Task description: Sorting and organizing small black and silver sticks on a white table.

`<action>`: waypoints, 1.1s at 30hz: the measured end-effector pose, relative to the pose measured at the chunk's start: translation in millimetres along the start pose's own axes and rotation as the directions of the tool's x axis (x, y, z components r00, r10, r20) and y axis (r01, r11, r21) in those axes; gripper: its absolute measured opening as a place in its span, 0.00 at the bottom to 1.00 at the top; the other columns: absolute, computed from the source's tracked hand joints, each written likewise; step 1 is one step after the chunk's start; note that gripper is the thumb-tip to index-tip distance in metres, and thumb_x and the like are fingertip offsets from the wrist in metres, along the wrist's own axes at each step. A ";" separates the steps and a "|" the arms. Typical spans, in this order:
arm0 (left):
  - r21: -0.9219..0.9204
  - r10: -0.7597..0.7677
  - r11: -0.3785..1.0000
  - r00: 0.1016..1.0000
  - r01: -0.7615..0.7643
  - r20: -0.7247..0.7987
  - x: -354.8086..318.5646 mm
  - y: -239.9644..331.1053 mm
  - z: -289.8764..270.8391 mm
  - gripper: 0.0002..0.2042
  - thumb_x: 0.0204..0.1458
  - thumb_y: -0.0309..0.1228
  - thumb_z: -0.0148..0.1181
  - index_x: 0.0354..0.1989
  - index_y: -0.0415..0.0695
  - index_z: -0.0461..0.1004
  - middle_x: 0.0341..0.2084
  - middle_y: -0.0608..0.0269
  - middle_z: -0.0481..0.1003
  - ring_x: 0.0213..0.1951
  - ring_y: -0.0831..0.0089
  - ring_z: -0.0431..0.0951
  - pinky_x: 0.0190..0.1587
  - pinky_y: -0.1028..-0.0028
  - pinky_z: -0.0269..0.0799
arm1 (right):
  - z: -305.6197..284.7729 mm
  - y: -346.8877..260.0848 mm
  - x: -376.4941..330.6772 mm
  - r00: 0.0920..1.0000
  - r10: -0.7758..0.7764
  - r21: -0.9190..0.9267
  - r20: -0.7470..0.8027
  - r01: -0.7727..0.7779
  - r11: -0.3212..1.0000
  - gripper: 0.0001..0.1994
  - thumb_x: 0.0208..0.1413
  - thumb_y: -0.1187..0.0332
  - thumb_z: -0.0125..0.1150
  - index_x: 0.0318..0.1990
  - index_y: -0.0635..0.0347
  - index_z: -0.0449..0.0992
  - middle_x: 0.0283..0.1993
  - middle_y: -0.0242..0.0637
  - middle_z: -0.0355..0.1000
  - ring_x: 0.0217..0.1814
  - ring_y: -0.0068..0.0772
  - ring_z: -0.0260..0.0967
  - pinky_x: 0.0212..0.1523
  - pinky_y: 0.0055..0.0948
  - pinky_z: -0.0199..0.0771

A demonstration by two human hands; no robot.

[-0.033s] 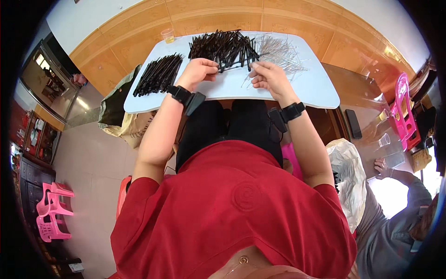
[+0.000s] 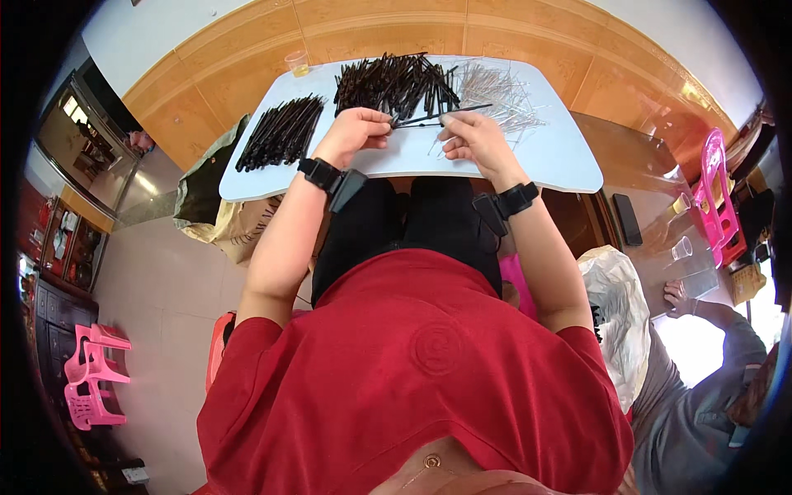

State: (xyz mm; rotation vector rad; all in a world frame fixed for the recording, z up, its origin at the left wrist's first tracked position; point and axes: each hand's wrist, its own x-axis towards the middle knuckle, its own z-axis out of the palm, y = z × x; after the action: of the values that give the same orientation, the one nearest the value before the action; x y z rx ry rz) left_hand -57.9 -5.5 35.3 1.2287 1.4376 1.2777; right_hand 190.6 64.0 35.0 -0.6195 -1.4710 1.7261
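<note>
A thin black stick (image 2: 464,109) stretches between my hands over the near part of the white table (image 2: 536,157), its far end slanting up to the right. My left hand (image 2: 359,134) pinches its left end between thumb and fingers. My right hand (image 2: 474,139) is closed in a pinch under the stick's right part; a fine dark line runs to its fingertips, too small to name. Just beyond the hands lies a big loose heap of black sticks (image 2: 388,82). Right of it spreads a pile of thin, clear or silvery rods (image 2: 499,91). Black sticks in a neater row (image 2: 280,132) lie at the left.
A clear cup with yellowish liquid (image 2: 297,64) stands at the table's back left edge. On the brown table (image 2: 652,223) at right are a black phone (image 2: 627,219), plastic cups and another person's hand (image 2: 680,299). A whitish sack (image 2: 617,322) stands by my right side.
The black stick has tilted, and its right end now reaches up past my right fingertips. Both hands have shifted only slightly.
</note>
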 end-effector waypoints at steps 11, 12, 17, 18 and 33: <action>-0.248 -0.011 0.966 0.972 0.070 0.234 -33.7 -9.9 60.6 0.09 0.54 0.25 0.58 0.41 0.36 0.76 0.29 0.64 0.77 0.25 0.79 0.75 0.29 0.79 0.73 | 9.7 9.8 1.4 0.998 -0.059 -0.180 0.006 0.059 0.982 0.14 0.58 0.62 0.61 0.40 0.67 0.73 0.27 0.34 0.71 0.25 0.20 0.70 0.25 0.19 0.73; -0.119 0.051 0.992 0.980 -0.028 0.194 -33.6 -10.2 62.8 0.08 0.54 0.26 0.58 0.40 0.35 0.76 0.28 0.64 0.77 0.25 0.79 0.75 0.29 0.79 0.72 | 10.3 8.4 1.7 0.998 -0.067 -0.183 0.002 0.067 0.981 0.14 0.57 0.62 0.61 0.39 0.68 0.73 0.27 0.35 0.71 0.25 0.21 0.70 0.25 0.20 0.73; 0.159 0.161 0.971 0.978 -0.181 0.132 -32.6 -19.6 69.3 0.09 0.52 0.27 0.60 0.37 0.34 0.76 0.23 0.65 0.76 0.23 0.80 0.73 0.27 0.78 0.70 | 17.1 5.0 -5.3 0.996 -0.094 -0.249 -0.012 0.088 0.965 0.14 0.55 0.62 0.63 0.34 0.67 0.72 0.26 0.34 0.72 0.25 0.20 0.70 0.23 0.18 0.72; 0.160 0.149 0.973 0.981 -0.169 0.127 -32.4 -19.8 70.9 0.09 0.52 0.28 0.60 0.37 0.34 0.76 0.22 0.65 0.76 0.23 0.80 0.73 0.27 0.78 0.70 | 17.8 3.9 -6.6 0.995 -0.099 -0.281 -0.014 0.091 0.956 0.14 0.55 0.62 0.64 0.33 0.65 0.72 0.25 0.33 0.71 0.24 0.19 0.70 0.23 0.17 0.72; -0.319 0.141 0.937 0.990 -0.139 -0.019 -6.9 -19.8 55.8 0.09 0.55 0.26 0.59 0.42 0.35 0.74 0.33 0.59 0.78 0.31 0.76 0.77 0.35 0.79 0.74 | -11.7 7.9 -19.0 0.937 -0.275 -0.876 0.217 0.311 0.369 0.16 0.49 0.59 0.67 0.39 0.61 0.78 0.29 0.36 0.73 0.32 0.32 0.72 0.34 0.30 0.73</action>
State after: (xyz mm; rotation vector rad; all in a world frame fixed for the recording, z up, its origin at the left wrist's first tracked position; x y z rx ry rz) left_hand -5.0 -2.6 8.0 1.1257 1.0992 1.5354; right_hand 208.9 55.4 22.7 -0.7773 -2.3595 0.5008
